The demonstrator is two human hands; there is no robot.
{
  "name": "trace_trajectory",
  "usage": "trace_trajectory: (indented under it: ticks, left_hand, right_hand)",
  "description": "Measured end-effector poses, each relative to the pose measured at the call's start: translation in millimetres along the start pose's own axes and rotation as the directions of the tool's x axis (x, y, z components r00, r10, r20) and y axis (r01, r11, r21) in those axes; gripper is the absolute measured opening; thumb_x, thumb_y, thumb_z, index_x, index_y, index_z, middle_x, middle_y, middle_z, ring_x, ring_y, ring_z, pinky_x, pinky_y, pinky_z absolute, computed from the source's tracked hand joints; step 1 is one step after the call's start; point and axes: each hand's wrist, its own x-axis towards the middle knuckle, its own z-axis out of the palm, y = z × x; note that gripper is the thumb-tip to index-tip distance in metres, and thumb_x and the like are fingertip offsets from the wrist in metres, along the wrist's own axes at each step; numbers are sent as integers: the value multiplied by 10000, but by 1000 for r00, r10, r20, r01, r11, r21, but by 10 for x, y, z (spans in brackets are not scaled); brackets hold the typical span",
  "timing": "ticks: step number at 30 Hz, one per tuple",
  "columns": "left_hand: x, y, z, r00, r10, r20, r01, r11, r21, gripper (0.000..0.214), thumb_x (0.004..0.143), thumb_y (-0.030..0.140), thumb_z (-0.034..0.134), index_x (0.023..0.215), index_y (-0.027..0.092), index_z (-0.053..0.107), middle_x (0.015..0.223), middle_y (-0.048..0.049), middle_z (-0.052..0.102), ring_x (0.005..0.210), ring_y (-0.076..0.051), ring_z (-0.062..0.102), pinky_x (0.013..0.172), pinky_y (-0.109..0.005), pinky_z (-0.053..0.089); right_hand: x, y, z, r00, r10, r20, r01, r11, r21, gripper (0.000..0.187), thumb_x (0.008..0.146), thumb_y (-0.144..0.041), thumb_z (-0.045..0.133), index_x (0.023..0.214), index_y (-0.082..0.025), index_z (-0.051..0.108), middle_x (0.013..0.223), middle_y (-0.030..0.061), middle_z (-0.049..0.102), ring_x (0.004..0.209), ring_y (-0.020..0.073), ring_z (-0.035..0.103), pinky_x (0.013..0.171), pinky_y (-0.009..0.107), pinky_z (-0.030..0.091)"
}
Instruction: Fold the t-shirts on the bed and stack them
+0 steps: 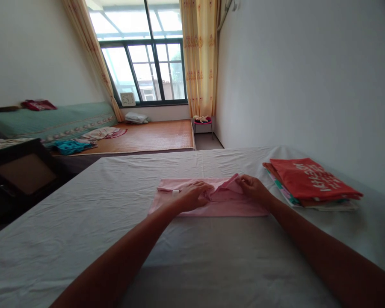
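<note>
A pink garment (179, 204) lies flat and partly folded on a white sheet (115, 222) that covers the surface in front of me. My left hand (192, 194) rests on the middle of the garment with its fingers curled into a bunched fold. My right hand (252, 187) pinches the raised fold at the garment's upper right edge. Both forearms reach in from the bottom of the view.
A stack of folded clothes with a red printed piece on top (311, 182) sits to the right, close to the wall. A dark cabinet (19, 175) stands at the left. Beyond are a bed with a mat (154, 134), loose clothes, a small stool (202, 122) and a curtained window.
</note>
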Motion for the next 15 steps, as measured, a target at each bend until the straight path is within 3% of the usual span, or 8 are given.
trace_trajectory:
  ticks: [2,5,9,12,15]
  left_hand:
    - [77,-1,102,998,-62,-15,62,998,-3,522,706,237,668,1216,218,559,1189,-58,625,1107,-234,552,979,-367,416]
    - [112,-46,231,989,-110,-96,109,994,-18,444,722,238,646,1162,211,590,1114,-48,658,1045,-222,580,935,-349,440]
    - [67,-44,274,986,-56,-156,53,998,-18,255,788,189,560,1021,212,659,1006,-47,683,993,-196,594,915,-323,441]
    - [20,0,205,980,-24,-195,15,999,-47,222,830,193,510,986,215,666,1025,-51,679,1023,-190,582,944,-318,423]
    - [-16,21,134,970,-87,-227,77,996,-53,218,852,229,480,989,218,649,1034,-56,674,1019,-200,580,928,-326,426]
  right_hand:
    - [17,74,21,998,65,-19,-64,997,34,412,830,-586,460,813,-184,549,483,-72,421,418,92,355,408,213,249]
    - [33,122,39,998,68,-20,-67,997,33,417,818,-602,457,799,-190,523,483,-71,423,417,95,372,405,207,262]
    - [13,13,31,1000,16,0,-16,999,39,372,832,-549,468,859,-184,533,560,-52,496,448,84,378,424,199,273]
    - [-24,-85,-26,987,-38,154,25,996,85,380,802,-512,534,939,-159,565,668,-20,563,521,83,422,482,203,326]
    - [-61,-110,-106,937,-71,341,44,995,85,383,788,-505,563,908,-143,605,678,-17,557,572,90,451,531,212,347]
